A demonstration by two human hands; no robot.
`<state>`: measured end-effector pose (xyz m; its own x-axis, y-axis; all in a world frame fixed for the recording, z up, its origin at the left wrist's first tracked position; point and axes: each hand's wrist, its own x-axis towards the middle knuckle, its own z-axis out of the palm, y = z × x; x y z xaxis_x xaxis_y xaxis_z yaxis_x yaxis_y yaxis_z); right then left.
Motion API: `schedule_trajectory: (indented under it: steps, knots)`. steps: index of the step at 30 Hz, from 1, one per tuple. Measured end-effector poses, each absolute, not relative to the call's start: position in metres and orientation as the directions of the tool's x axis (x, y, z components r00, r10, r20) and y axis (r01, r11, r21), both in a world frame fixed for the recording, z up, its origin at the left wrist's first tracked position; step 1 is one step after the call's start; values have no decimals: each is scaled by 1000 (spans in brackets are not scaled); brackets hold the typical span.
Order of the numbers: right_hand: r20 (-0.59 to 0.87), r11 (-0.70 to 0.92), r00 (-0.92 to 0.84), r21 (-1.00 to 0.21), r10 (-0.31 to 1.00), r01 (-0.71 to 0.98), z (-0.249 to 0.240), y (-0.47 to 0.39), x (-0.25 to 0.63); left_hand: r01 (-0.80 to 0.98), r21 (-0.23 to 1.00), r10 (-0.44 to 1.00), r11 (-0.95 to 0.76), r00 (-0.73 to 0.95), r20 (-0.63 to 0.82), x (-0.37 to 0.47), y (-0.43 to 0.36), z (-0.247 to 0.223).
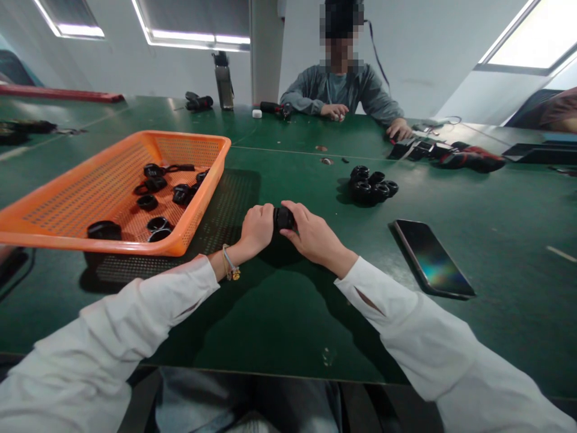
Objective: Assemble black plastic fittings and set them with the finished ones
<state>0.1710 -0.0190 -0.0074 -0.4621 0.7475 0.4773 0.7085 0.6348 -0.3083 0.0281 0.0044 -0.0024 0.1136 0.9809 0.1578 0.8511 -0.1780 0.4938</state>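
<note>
At a green table (297, 325), left hand (258, 230) and right hand (313, 233) grip a black part (283, 218) between them, beside an orange basket (192, 225) holding loose black pieces (146, 202).

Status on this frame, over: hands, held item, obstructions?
Left hand and right hand both gripping black cylindrical part. Orange basket nearby on left, phone on right; nothing seen between hands and part.
</note>
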Motion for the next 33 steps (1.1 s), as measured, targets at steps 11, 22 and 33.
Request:
schedule_trajectory:
  steps: [11,22,33]
  knots:
    - [453,435,-201,-501,868,748,-11,-31,151,835,509,975,-211,146,166,29,-1,4]
    - [414,539,-365,-470,834,699,-8,-21,165,803,562,980,-198,153,126,26,7,3]
    - [480,686,-549,-168,684,708,-5,-15,170,775,614,987,-151,83,139,26,6,0]
